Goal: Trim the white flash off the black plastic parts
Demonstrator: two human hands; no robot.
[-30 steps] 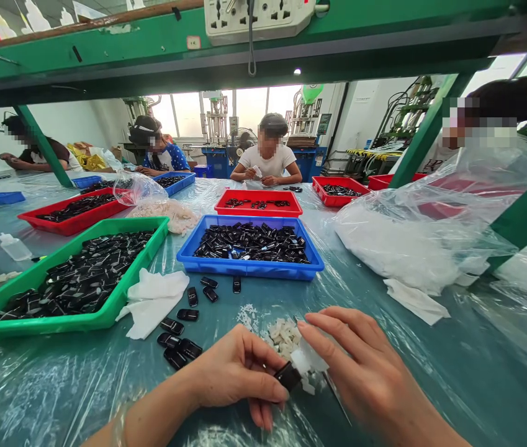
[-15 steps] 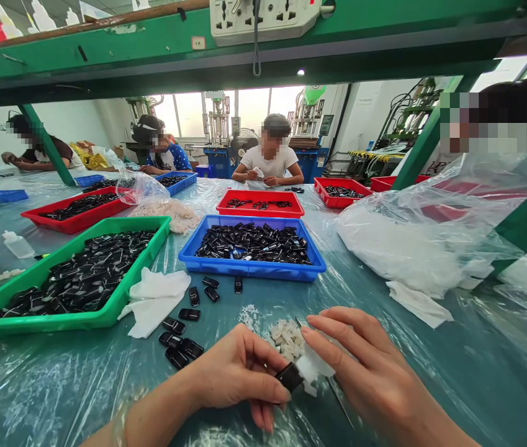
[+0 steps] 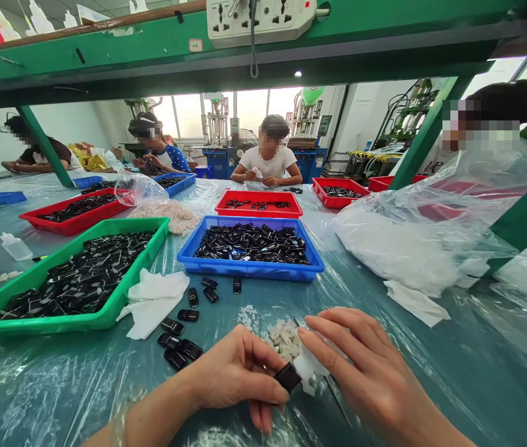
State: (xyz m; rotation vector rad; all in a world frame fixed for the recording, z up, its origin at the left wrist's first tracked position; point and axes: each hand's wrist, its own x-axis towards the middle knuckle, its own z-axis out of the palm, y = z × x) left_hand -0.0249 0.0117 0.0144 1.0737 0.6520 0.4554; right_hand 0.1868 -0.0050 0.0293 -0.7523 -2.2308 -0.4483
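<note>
Between thumb and fingers, my left hand (image 3: 239,372) holds a small black part (image 3: 288,377). Against the part's right end lies a white cloth (image 3: 308,366), partly under my right hand (image 3: 365,354). The right fingers are bent and pressed together over the cloth, and a thin metal tool (image 3: 337,400) runs beneath that hand; the grip on it is partly hidden. Just beyond both hands is a heap of pale pieces (image 3: 285,338), with white crumbs (image 3: 247,316) beside it. Several loose black parts (image 3: 190,349) lie left of my left hand.
A green tray (image 3: 105,320) and a blue tray (image 3: 249,268) hold black parts. A folded white cloth (image 3: 151,298) lies between the green tray and loose parts. At right are a clear bag (image 3: 398,248) and green post (image 3: 524,217). A shelf (image 3: 105,56) hangs overhead; people sit beyond.
The view has shifted very slightly. Both hands keep nearly the same pose around the black part and cloth. The person in blue at the back has raised their hands.
</note>
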